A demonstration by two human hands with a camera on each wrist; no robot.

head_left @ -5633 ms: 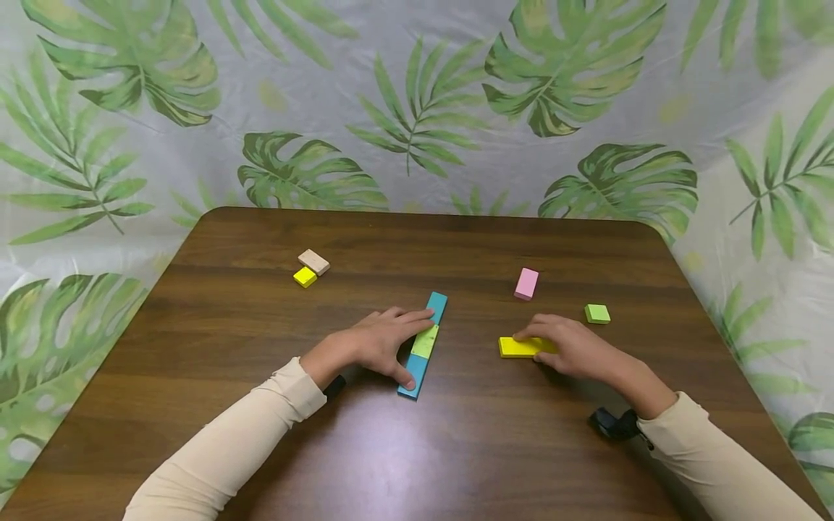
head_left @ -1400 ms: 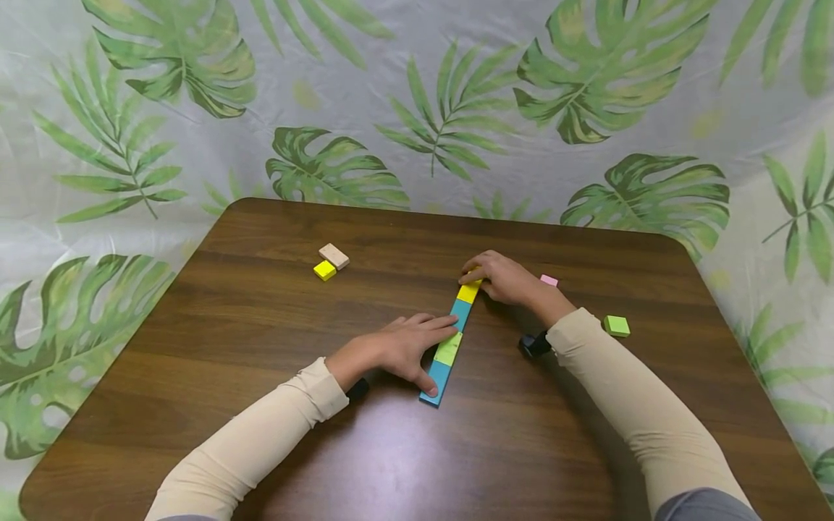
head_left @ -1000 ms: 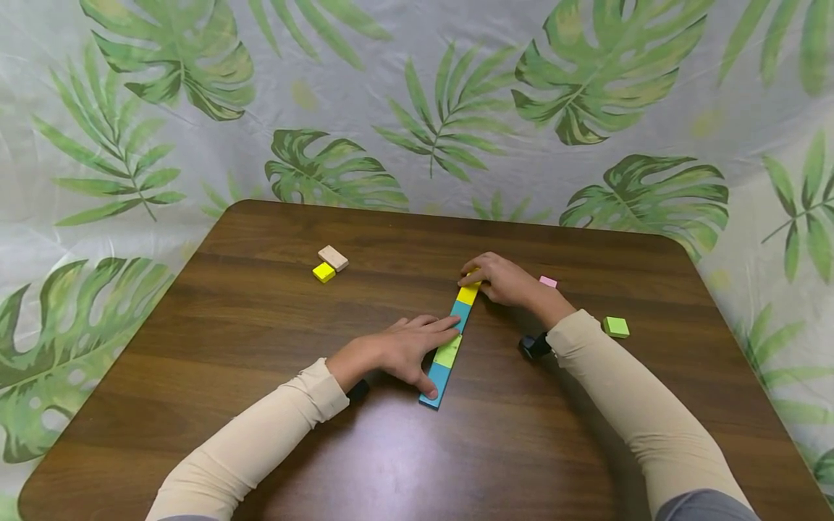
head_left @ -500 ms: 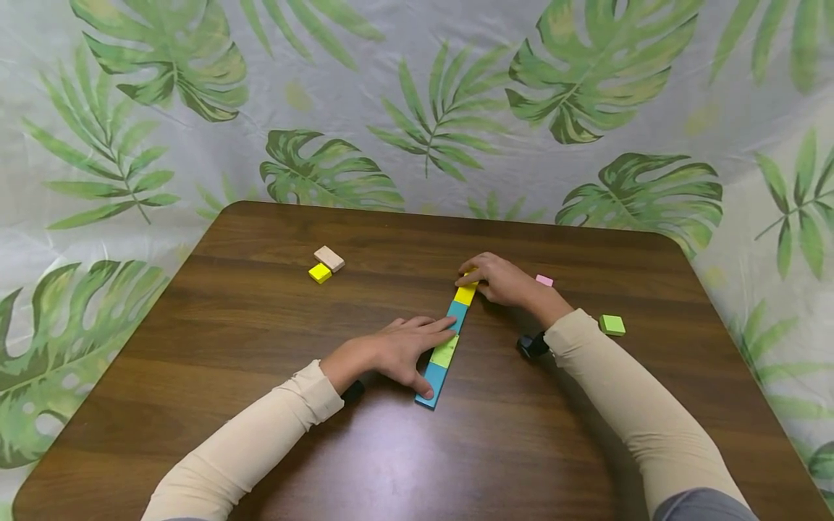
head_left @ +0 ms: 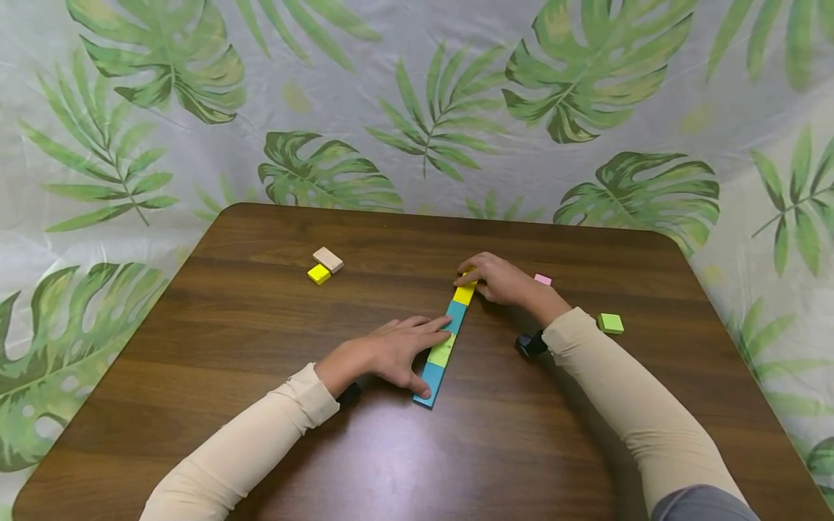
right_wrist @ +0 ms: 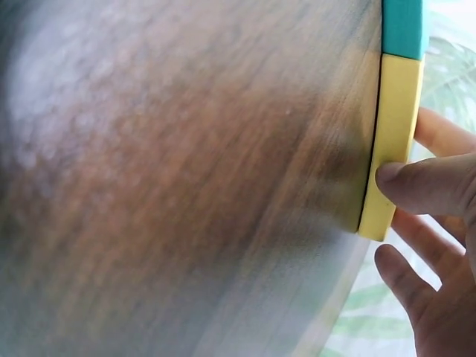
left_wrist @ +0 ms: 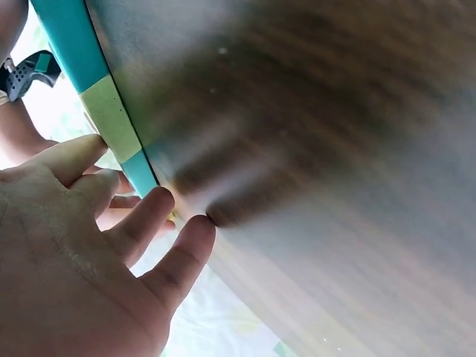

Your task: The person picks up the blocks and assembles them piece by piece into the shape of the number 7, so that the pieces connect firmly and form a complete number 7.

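A straight row of flat blocks slants away from me on the table. From near to far it runs blue block [head_left: 431, 380], lime green block [head_left: 441, 352], blue block [head_left: 457, 315], yellow block [head_left: 463, 294]. My left hand [head_left: 399, 352] rests on the row with spread, fairly straight fingers. Its thumb presses the near blue block while fingertips touch around the far blue and green ones. At the far end, my right hand [head_left: 498, 279] pinches the yellow block [right_wrist: 398, 111] between thumb and fingers. In the right wrist view this block's end meets the blue one.
Left of the row, a plain wooden block [head_left: 328, 259] touches a small yellow block [head_left: 319, 273]. A pink block [head_left: 542, 279], partly hidden by the right forearm, and a green block [head_left: 610, 323] lie to the right. Leaf-patterned cloth [head_left: 430, 108] hangs behind the table.
Since the oldest frame, my right hand has brought the yellow block from the right to the row's far end. Over the last second both hands have stayed nearly still.
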